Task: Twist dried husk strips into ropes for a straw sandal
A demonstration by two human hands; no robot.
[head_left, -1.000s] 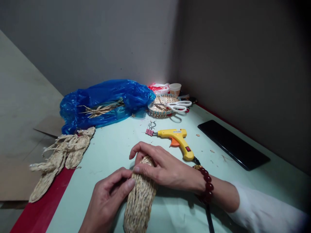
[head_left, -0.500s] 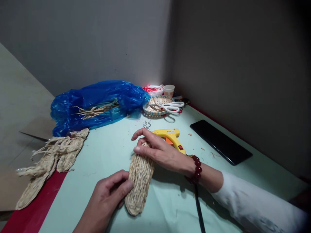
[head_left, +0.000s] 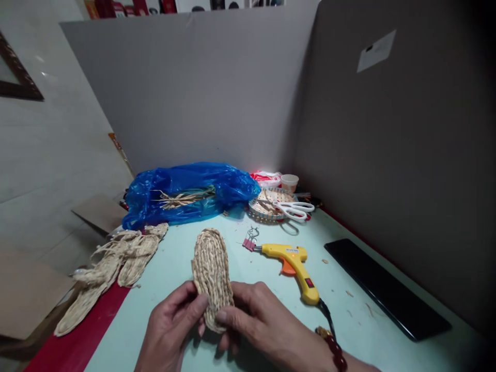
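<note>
A woven straw sole [head_left: 212, 268] is held between both hands, its rounded far end tilted up above the table. My left hand [head_left: 174, 320] pinches its left edge near the lower end, thumb on top. From the right, my right hand [head_left: 263, 320] grips the lower end, thumb on the upper face and fingers curled beneath. Beyond my right hand a yellow glue gun [head_left: 289, 258] with an orange trigger lies on its side. Its nozzle rests at a pink binder clip [head_left: 249, 245].
On the left edge lie finished-looking straw sandals [head_left: 104, 274]. Behind them sits a blue plastic bag [head_left: 189, 188] with straw strands. White-handled scissors [head_left: 296, 209] rest on a round basket [head_left: 267, 217] near a paper cup [head_left: 289, 182]. A black tablet-like slab [head_left: 387, 287] lies at right.
My right hand has moved from the sole's far end down to its near end, uncovering the glue gun and clip. The camera view has tilted upward.
</note>
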